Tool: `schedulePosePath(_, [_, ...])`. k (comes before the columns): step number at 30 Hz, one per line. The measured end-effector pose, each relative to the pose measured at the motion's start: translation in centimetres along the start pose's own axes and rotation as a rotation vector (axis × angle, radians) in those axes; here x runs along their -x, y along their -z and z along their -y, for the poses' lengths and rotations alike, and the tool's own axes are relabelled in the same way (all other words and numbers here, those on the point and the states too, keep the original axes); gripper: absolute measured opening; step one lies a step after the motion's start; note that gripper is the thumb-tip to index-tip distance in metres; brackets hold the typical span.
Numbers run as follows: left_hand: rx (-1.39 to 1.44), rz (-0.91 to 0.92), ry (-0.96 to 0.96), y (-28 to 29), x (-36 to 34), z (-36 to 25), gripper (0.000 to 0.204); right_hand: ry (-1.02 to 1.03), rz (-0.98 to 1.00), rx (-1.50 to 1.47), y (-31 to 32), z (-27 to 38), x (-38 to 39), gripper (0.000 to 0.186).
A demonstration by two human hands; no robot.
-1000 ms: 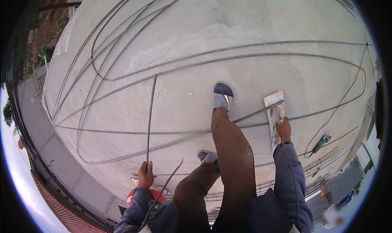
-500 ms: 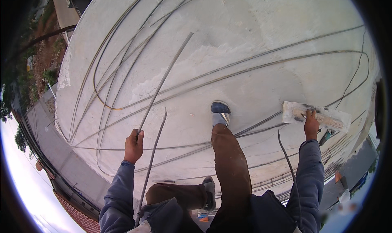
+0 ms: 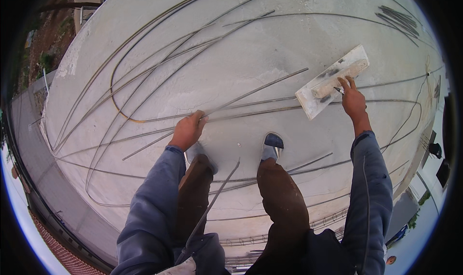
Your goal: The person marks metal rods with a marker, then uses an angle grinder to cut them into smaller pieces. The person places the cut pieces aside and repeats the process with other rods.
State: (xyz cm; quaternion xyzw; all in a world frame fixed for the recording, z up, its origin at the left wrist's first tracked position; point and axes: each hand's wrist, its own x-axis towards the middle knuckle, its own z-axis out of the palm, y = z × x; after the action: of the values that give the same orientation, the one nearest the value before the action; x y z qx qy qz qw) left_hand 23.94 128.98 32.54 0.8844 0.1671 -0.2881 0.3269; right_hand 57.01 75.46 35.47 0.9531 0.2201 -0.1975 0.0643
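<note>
1. On a concrete slab (image 3: 270, 39), the left hand (image 3: 188, 129) is closing around a long steel rod (image 3: 251, 93).
2. The right hand (image 3: 353, 100) is gripping a plastering float (image 3: 332, 81) by its handle, held above the slab.
3. Judged: carrying step; the next move is needing careful footing among loose rods (image 3: 144, 82) and shoes (image 3: 272, 146).

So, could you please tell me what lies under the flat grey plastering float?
The right hand holds the flat grey plastering float above the pale concrete slab; long thin steel rods run nearby. The patch beneath it is hidden.
</note>
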Motion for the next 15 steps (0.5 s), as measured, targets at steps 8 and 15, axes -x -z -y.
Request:
schedulePosePath(8, [0.102,0.041,-0.147,1.9,-5.9,4.4,0.035,0.594,-0.269,-0.238,-0.9,34.6,-1.3,0.039])
schedulePosePath(15, [0.227,0.111,-0.134,1.2,-8.7,9.2,0.042,0.636,0.3,-0.35,-7.7,38.6,-6.5,0.021])
